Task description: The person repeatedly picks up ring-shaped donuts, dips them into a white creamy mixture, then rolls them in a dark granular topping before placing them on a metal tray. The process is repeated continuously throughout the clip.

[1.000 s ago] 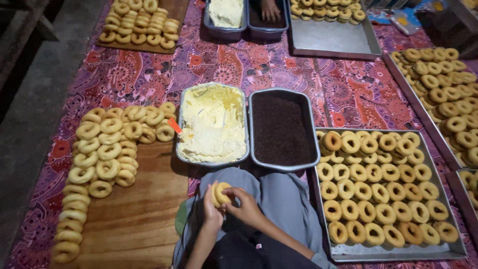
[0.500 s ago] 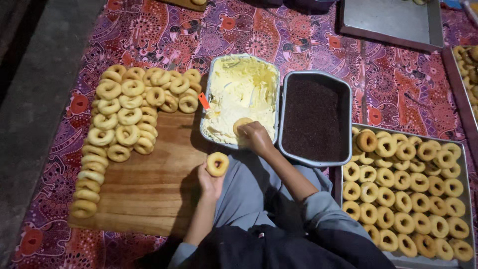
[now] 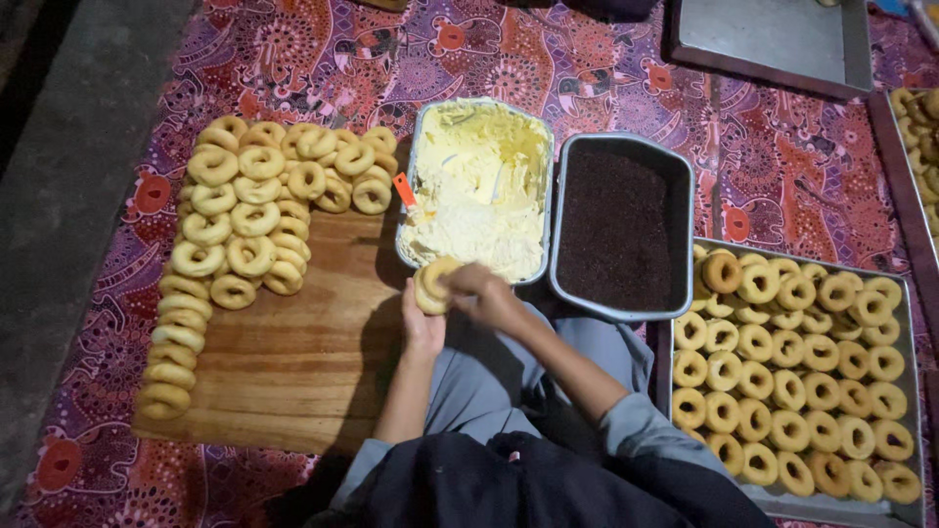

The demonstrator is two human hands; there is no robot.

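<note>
Bare wooden board point(image 3: 293, 362) lies open at your left; your left hand point(image 3: 423, 328) grasps the doughnut point(image 3: 433, 284) at the cream tray point(image 3: 479, 186) near edge, your right hand point(image 3: 484, 293), grip curled, touching it

1 head camera looks steeply down — near the lap, facing forward.

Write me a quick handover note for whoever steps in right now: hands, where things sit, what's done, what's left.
Left hand: holds one doughnut over the lap.
Right hand: fingers on that doughnut, beside the cream tray.
Sprinkle tray: right of the cream.
Wooden board: plain rings stacked along its left and top.
Metal tray, right: rows of rings.
Done: none looks topped.
Left: apparently all rings; held one in progress.
</note>
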